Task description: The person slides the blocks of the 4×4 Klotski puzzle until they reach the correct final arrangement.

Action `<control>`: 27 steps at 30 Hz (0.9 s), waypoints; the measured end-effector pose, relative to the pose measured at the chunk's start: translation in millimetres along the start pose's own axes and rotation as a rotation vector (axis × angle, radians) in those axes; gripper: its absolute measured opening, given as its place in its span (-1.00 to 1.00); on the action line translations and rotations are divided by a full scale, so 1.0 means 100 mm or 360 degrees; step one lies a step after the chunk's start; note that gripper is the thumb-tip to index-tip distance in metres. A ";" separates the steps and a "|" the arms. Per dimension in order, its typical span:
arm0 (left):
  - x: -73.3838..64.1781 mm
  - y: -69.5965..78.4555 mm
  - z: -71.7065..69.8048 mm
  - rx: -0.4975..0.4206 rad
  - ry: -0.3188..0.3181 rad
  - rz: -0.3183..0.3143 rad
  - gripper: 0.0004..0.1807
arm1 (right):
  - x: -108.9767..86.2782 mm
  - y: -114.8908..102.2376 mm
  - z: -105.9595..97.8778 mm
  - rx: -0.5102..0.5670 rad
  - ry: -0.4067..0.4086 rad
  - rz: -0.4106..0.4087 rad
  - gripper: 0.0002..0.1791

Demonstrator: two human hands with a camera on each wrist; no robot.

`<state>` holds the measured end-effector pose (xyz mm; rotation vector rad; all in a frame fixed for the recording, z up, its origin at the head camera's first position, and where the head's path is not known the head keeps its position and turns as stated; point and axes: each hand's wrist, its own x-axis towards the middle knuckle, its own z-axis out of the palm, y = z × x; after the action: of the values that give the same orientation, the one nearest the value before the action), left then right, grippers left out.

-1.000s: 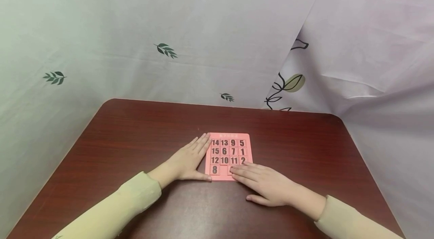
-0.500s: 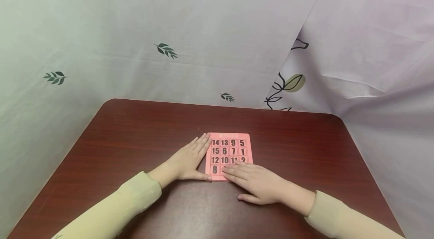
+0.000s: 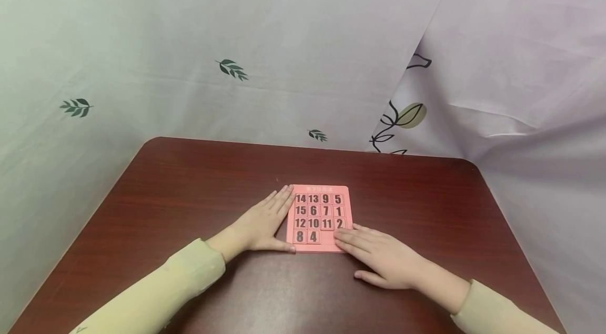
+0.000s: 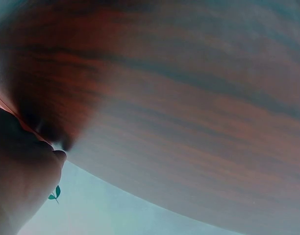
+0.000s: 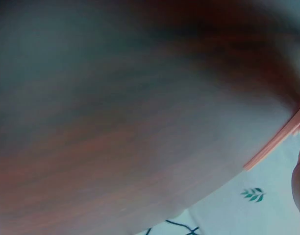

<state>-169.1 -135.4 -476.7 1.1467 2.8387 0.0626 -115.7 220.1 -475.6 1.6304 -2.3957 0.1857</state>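
A pink number sliding puzzle [image 3: 320, 190] lies flat on the table in the head view. Its bottom row shows tile 8 [image 3: 300, 237], tile 4 [image 3: 313, 238] and a bare slot to their right. Fingers cover the last place in that row. My left hand [image 3: 262, 224] rests along the puzzle's left side, fingers straight, thumb at the lower left corner. With extended fingers, my right hand [image 3: 385, 259] touches the lower right part of the board, just below tile 2 [image 3: 339, 223]. The right wrist view catches only the puzzle's edge [image 5: 275, 144] and a bit of hand.
A dark red wooden table [image 3: 222, 171] with rounded far corners bears the puzzle. Pale curtains [image 3: 265, 23] printed with leaves hang behind it and at both sides. Both wrist views are mostly blurred tabletop.
My right hand first moved left over the bottom row, then drew back right. Tile 4 now shows in the second place, and the bare slot is one place further right. The left hand stayed put.
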 end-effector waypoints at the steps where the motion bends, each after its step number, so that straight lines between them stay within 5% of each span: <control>1: 0.00 0.00 0.00 0.0000 0.0000 0.0001 0.42 | -0.02 0.01 0.00 0.0003 0.0007 0.0003 -0.23; 8: 0.00 0.00 -0.02 -0.0011 -0.0025 -0.0012 0.43 | -0.09 0.04 0.00 0.0021 0.0022 -0.0018 -0.23; 27: -0.01 0.00 -0.02 -0.0019 -0.0015 -0.0011 0.41 | 0.21 -0.01 0.05 -0.0025 -0.0100 -0.0022 -0.24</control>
<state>-168.7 -136.2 -474.8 1.1314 2.8301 0.0738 -122.3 200.0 -474.8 1.6695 -2.4247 0.1149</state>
